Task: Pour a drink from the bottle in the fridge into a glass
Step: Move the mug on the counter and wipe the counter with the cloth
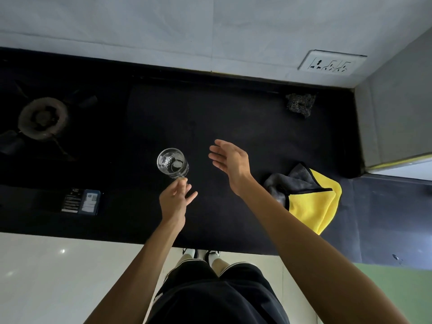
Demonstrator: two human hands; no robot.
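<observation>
Left hand [175, 199] pinched the glass [172, 163] upright — apparently readying it for pouring; right hand [230, 162] beside it spread, empty.

Dim light is leaving the black tabletop [233, 113] nearly featureless while the pale wall [163, 31] is glowing brighter. Glare is glinting on the floor [46, 265], and wide-angle distortion is bending the edges.

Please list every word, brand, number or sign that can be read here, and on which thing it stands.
No text can be read.
Small dark box on the counter: white print and a blue-white label, too small and blurred to read.
Wall socket panel: only holes, no lettering visible.
</observation>
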